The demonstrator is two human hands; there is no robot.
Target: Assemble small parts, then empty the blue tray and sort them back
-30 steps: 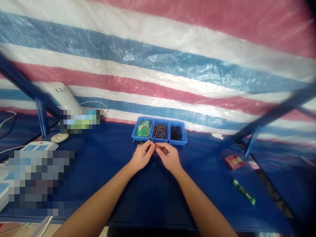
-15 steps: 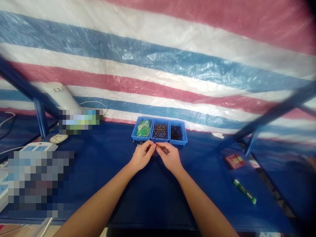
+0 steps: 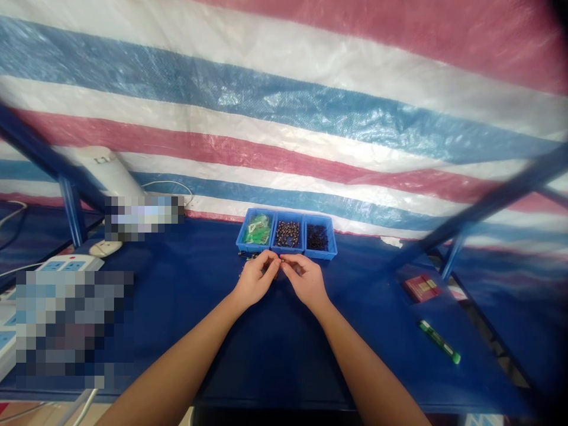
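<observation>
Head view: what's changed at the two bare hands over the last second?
Nothing visibly, beyond a slight drift of the view; nothing was seen taken or released. The left hand and right hand still pinch a small metallic part, mostly hidden, before the row of three blue plastic bins. The slim green tube and flat red box stay put.

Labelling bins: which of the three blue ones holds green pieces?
Leftmost blue bin, with green pieces; the middle bin holds brassy metal parts, the right bin black parts.

Looks like a workshop here: blue bins point(image 3: 320, 255) of tiny parts point(image 3: 287, 234) just beyond the fingers point(image 3: 266, 257), on a blue bench point(image 3: 186, 284)! Striped plastic sheeting point(image 3: 284, 118) rises behind, power strip point(image 3: 66, 264) well left of them.
</observation>
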